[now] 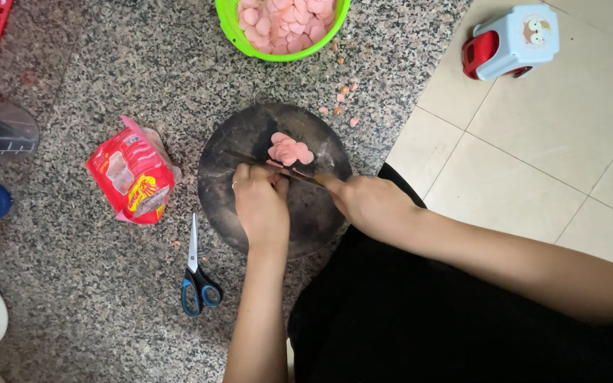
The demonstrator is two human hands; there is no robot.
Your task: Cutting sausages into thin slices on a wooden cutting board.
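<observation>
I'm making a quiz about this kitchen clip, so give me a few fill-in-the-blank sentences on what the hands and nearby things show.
1. The pink slices lie on a dark, ____ cutting board.
2. The right hand holds a ____ over the board.
3. The scissors with blue and black handles lie to the ____ of the left hand.
4. The basket holding more slices is ____ in colour.

Missing words: round; knife; left; green

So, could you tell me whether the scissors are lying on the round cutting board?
No, the scissors lie on the speckled stone floor, just off the left edge of the dark round cutting board.
</observation>
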